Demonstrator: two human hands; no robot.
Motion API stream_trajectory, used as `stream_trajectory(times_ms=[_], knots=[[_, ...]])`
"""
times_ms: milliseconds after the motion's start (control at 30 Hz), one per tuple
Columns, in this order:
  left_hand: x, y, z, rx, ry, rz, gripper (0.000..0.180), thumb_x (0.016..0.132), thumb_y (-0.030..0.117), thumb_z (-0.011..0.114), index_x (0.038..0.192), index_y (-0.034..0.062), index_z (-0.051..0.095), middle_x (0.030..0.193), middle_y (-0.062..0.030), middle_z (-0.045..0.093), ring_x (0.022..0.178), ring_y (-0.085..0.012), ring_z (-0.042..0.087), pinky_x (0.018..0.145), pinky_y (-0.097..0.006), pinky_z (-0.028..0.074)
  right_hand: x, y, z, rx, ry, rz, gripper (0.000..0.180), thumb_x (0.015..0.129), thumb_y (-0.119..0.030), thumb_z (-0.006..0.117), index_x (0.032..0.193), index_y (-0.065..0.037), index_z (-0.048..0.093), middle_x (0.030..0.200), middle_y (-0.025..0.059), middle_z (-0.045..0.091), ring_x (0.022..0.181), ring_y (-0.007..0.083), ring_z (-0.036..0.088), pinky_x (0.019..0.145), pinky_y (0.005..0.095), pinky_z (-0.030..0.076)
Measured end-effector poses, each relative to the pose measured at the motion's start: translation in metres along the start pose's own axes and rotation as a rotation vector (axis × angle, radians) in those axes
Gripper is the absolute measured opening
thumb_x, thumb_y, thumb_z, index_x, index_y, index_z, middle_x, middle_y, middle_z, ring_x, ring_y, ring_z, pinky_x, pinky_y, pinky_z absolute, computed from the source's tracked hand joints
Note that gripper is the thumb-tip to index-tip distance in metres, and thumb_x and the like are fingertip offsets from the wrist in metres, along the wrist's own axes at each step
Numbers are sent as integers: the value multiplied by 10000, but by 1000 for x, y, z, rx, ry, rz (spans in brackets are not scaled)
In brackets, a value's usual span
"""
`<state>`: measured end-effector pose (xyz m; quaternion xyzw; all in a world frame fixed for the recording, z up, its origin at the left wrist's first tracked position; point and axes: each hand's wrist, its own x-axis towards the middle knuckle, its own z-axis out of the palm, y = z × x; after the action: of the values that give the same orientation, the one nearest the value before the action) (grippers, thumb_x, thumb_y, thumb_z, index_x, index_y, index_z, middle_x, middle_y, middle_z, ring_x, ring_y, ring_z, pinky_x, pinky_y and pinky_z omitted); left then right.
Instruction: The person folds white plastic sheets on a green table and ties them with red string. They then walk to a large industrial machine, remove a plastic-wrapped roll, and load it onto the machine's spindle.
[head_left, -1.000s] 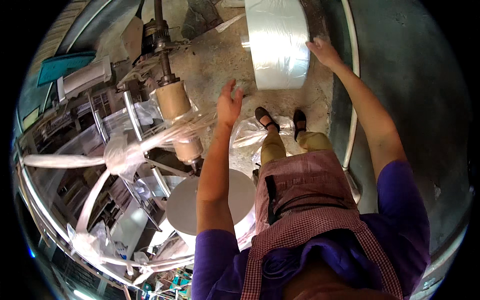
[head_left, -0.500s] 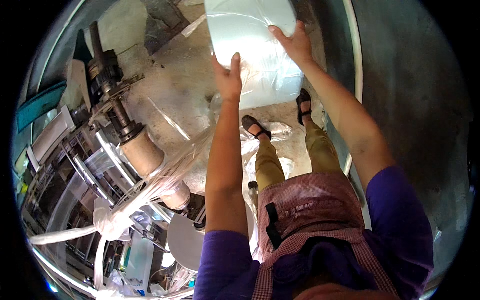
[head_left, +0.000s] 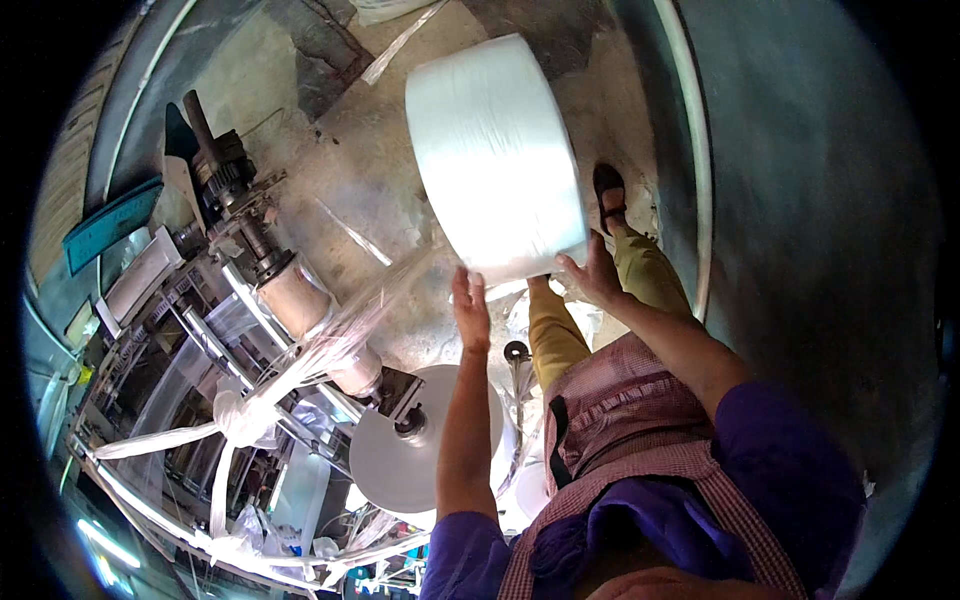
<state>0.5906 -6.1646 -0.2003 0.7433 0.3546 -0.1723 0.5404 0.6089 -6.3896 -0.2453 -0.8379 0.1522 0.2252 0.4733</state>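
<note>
Both of your hands are flat against the big white roll of plastic film [head_left: 495, 160], fingers spread rather than curled, so you press and steady it without closing around any part of it. Seen from the head camera, your left hand [head_left: 470, 310] touches the roll's near rim at about 6 o'clock of the roll, palm to its lower edge, and your right hand [head_left: 592, 275] touches the same rim at about 5 o'clock, thumb and fingers splayed along the edge. That roll fills the 12 o'clock part of the view, tilted, over the bare concrete floor [head_left: 340, 170]. At 9 o'clock from your hands stands the film machine [head_left: 240, 330], with a brown cardboard core [head_left: 297, 298] on its shaft and clear film strands [head_left: 330, 345] running down to 7 o'clock. A flat white disc [head_left: 410, 455] sits just beside your left forearm at 6 o'clock. Your sandalled foot [head_left: 608, 195] shows at 1 o'clock, beside a pale pipe [head_left: 700, 200].
</note>
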Motion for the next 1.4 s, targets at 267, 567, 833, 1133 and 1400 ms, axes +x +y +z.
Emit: stream_trajectory(times_ms=[267, 567, 833, 1133, 1400], knots=[[38, 47, 9, 174, 130, 123, 552, 892, 324, 533, 1256, -68, 391, 1129, -155, 531, 989, -206, 506, 843, -287, 402, 41, -23, -23, 117, 41, -52, 709, 810, -461, 584, 1263, 39, 367, 1211, 229, 450, 1118, 311, 471, 909, 373, 395], [2, -29, 21, 64, 150, 210, 528, 843, 263, 623, 1195, -72, 415, 1087, -156, 558, 978, -209, 525, 852, -294, 405, 20, -4, 21, 164, 26, -7, 608, 747, -418, 674, 1087, 25, 434, 997, 182, 523, 890, 283, 543, 773, 370, 427], [-18, -52, 20, 121, 186, 77, 581, 754, 337, 691, 1184, 5, 486, 1105, -176, 559, 993, -305, 549, 856, -363, 421, 6, -20, 11, 301, -133, 15, 634, 682, -418, 727, 1028, 43, 463, 964, 183, 579, 888, 275, 579, 770, 368, 454], [-20, -40, 19, 364, 276, -31, 631, 770, 490, 608, 1203, 47, 489, 1132, -156, 557, 1028, -332, 539, 850, -397, 428, 36, -12, 28, -95, -1, -6, 641, 768, -463, 617, 1157, 21, 456, 1115, 230, 522, 1016, 335, 518, 865, 386, 401], [-10, -36, 18, 423, 280, 38, 612, 820, 503, 526, 1214, 39, 468, 1132, -175, 553, 1012, -351, 543, 827, -406, 442, 54, 8, 29, -194, -21, -110, 559, 862, -406, 520, 1290, -65, 405, 1216, 182, 484, 1086, 284, 497, 890, 344, 397]])
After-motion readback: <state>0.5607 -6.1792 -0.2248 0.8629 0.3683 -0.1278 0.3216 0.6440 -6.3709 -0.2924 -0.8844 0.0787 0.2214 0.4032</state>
